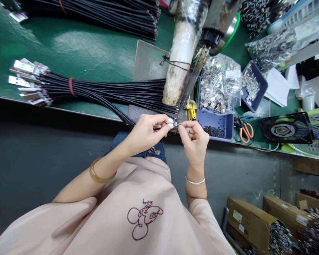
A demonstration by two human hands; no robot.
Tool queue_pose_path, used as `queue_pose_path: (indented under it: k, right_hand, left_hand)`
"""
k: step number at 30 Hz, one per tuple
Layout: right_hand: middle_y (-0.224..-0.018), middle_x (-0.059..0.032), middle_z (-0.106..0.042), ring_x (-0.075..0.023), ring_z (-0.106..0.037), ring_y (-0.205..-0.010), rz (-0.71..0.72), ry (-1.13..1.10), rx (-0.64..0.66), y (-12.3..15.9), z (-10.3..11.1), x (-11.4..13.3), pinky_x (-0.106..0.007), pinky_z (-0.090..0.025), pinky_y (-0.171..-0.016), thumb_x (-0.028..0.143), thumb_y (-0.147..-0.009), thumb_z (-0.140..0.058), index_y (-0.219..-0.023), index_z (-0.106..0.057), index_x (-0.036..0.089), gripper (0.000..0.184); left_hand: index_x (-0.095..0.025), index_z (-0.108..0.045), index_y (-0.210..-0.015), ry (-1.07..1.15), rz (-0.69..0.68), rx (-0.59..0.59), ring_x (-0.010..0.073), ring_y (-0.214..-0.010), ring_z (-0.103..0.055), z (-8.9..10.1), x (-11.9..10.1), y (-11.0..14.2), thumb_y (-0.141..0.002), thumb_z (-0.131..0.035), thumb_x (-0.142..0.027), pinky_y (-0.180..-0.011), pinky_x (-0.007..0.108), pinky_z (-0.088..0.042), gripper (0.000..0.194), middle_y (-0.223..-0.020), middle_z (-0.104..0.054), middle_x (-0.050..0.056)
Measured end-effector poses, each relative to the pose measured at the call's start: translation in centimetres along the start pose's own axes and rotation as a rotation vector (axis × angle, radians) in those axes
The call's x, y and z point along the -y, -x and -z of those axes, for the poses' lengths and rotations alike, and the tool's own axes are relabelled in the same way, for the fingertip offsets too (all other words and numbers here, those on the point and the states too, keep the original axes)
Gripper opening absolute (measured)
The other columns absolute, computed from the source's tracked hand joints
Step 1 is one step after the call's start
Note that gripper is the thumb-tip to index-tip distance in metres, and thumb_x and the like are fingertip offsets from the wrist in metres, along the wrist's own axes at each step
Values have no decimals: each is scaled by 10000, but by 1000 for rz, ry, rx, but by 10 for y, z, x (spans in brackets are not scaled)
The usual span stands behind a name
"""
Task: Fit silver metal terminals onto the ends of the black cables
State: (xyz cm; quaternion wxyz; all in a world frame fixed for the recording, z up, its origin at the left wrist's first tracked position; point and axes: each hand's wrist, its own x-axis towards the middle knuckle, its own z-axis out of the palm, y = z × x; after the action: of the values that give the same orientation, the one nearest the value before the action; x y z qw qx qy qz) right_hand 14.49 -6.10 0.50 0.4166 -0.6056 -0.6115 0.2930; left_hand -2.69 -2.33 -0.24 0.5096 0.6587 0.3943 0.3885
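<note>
My left hand, white covers on its fingertips, is closed around the end of a black cable that runs out of the bundle. Facing it, my right hand is pinched at the table's front edge. What sits between its thumb and forefinger is too small to make out. A tiny metallic piece lies between the two hands. Just above them the narrow metal tip of a clamped tool, which looks like a soldering iron, points down. A cable bundle with metal plugs and a red band lies left.
A blue tray holds a bag of metal connector shells and small black parts. Yellow clips, orange-handled scissors and a black fan sit nearby. A wrapped white tube hangs over the bench. Another cable bundle lies behind.
</note>
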Motion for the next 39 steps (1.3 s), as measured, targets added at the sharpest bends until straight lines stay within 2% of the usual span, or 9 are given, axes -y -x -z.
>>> queue_pose_path:
  k: [9,19,25,39]
  right_hand:
    - [-582,96,-422,-29,-316,-474,145,115,-44,2,-3,2,-191,-259,-464,273,-914,-646,-844,-648,190,109]
    - [-592,83,-441,-50,-351,-488,37,49,-85,3,-2,1,-206,-295,-472,370,-934,-617,-850,-631,204,186]
    - [-578,89,-409,-50,-341,-470,-33,-31,-31,2,-2,-1,-212,-279,-448,418,-924,-623,-841,-623,206,228]
    - [-585,81,-437,-54,-356,-482,-54,-78,1,3,-5,0,-214,-281,-456,437,-919,-626,-842,-621,204,245]
  left_hand:
    - [-114,-671,-786,-14,-22,2,100,-587,-569,-1,0,2,-840,-569,-165,-564,214,-423,127,-656,-655,15]
    - [-127,-657,-772,7,-24,-15,101,-586,-580,0,0,1,-829,-579,-177,-571,210,-446,109,-645,-652,10]
    - [-133,-645,-761,23,-15,-15,93,-575,-576,0,-1,1,-823,-584,-166,-569,202,-452,93,-636,-648,3]
    - [-128,-651,-778,24,-13,-5,91,-597,-571,0,2,2,-828,-586,-177,-582,196,-460,95,-673,-652,9]
